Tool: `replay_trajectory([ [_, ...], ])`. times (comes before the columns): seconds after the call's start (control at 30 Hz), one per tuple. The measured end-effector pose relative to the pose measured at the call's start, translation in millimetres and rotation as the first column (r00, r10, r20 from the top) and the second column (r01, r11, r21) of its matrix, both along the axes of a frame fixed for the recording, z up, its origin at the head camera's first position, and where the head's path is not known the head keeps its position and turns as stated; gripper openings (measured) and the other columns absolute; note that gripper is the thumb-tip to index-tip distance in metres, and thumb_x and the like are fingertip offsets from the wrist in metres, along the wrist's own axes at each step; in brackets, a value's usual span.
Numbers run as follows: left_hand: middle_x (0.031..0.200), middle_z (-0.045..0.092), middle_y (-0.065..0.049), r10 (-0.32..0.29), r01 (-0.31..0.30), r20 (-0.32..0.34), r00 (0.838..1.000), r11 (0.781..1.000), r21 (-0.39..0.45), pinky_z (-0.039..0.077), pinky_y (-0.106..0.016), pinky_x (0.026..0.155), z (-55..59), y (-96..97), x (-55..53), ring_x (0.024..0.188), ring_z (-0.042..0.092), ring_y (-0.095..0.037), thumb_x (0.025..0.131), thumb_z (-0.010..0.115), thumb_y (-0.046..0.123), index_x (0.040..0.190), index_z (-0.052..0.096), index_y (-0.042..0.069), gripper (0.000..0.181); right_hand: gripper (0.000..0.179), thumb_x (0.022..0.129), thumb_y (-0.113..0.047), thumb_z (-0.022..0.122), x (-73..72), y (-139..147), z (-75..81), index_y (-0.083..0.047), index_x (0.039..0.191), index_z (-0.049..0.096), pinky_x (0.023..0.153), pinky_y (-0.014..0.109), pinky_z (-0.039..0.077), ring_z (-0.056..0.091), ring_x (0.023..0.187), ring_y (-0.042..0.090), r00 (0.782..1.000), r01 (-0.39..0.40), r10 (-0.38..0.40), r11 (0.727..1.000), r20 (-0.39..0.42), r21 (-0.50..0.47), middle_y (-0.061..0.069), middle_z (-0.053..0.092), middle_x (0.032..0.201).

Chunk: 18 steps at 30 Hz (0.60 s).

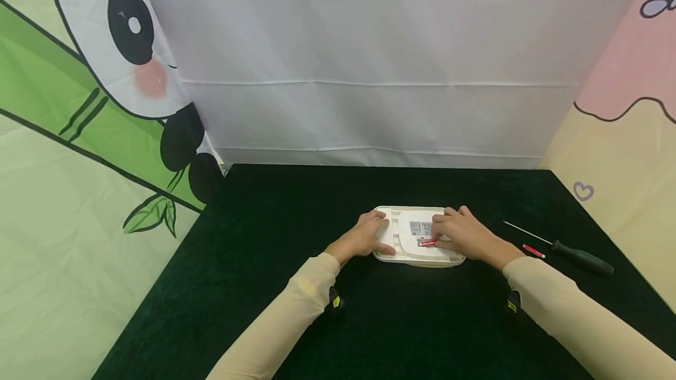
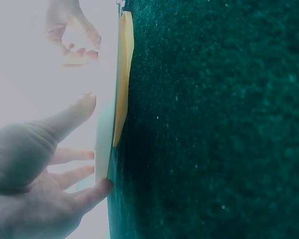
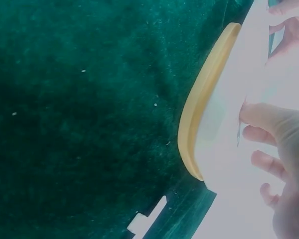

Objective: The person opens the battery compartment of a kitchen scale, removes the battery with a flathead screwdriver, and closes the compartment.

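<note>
A flat white plastic device (image 1: 409,216) with rounded corners lies on the table, its printed label (image 1: 421,228) facing up. Beneath it a yellow part (image 3: 189,119) juts out along the near side. My left hand (image 1: 364,236) holds the device's left end, thumb near the front corner and fingers towards the back. Over the right half is my right hand (image 1: 462,234), pinching one end of a small red battery (image 1: 426,243) just below the label. The fingertips partly hide the battery and its slot. Glare washes out the device in both wrist views.
To the right lies a screwdriver (image 1: 583,260) with a dark handle, its shaft pointing to the back left. A second red battery (image 1: 534,251) rests beside it. Dark green cloth covers the table (image 1: 296,204); a white curtain (image 1: 369,75) hangs behind.
</note>
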<state>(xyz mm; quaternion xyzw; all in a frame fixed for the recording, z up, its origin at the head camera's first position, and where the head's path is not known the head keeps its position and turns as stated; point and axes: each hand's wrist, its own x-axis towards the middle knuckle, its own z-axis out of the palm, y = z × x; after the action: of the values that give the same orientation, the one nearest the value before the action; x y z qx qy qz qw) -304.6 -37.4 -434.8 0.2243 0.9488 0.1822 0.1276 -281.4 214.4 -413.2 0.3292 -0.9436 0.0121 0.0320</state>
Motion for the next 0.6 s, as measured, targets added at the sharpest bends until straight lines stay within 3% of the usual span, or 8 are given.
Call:
replay_trajectory([
  [0.3, 0.156, 0.033, -0.004, 0.017, -0.017, 0.016, 1.000, 1.000, 0.002, 0.028, -0.042, 0.118, 3.8, 0.7, 3.4, 0.144, 0.026, -0.027, 0.082, 0.077, 0.045, 0.142, 0.051, 0.012, 0.073, 0.009, 0.083, -0.022, 0.075, -3.9, -5.0, 0.9, -0.022, 0.084, 0.067, 0.072, 0.032, 0.032, 0.047, 0.086, 0.016, 1.000, -0.014, 0.013, 0.999, 0.022, 0.048, -0.006, 0.060, 0.090],
  [0.6, 0.155, 0.034, -0.004, 0.003, -0.003, -0.003, 1.000, 1.000, 0.010, 0.028, -0.041, 0.117, 3.2, 0.2, 3.5, 0.143, 0.027, -0.027, 0.082, 0.076, 0.044, 0.141, 0.051, 0.012, 0.072, 0.012, 0.082, -0.019, 0.073, -4.0, -2.6, -2.4, -0.023, 0.082, 0.062, 0.069, 0.029, 0.031, 0.046, 0.082, 0.013, 0.999, -0.031, 0.031, 0.999, 0.018, 0.014, -0.008, 0.056, 0.086],
])
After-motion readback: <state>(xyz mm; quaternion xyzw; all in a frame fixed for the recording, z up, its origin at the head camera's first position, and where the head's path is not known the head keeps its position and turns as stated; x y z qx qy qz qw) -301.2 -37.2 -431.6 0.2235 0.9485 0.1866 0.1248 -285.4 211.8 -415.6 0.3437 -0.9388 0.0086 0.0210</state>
